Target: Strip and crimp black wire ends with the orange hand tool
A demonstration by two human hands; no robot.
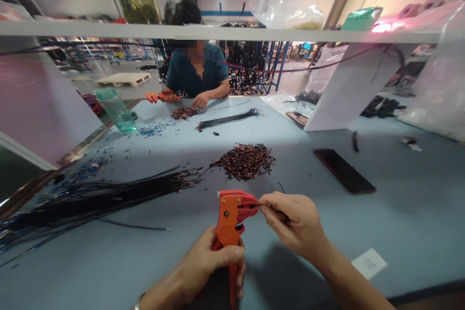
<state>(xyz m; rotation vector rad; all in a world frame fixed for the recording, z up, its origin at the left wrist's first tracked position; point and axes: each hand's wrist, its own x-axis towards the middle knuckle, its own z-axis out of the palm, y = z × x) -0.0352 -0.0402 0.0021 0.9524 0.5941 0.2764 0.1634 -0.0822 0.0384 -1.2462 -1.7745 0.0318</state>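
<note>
My left hand (221, 264) is wrapped around the handle of an orange and red wire stripper (228, 223), held upright above the table with its jaws facing right. Between thumb and forefinger my right hand (294, 223) pinches a thin dark wire (258, 204), its tip at the stripper's jaws. How deep the wire sits in them is hard to make out. A short bit of wire (279, 186) shows just behind my right hand. Beyond the stripper lies a heap of small black and copper-coloured cut pieces (247, 161). A long bundle of black wires (119, 196) stretches to the left.
A phone (344, 170) and a white paper label (369, 264) lie to the right. Across the table a co-worker (198, 68) holds another stripper (154, 97) by a second wire bundle (228, 119). A green bottle (116, 111) stands left. A shelf (232, 33) spans overhead.
</note>
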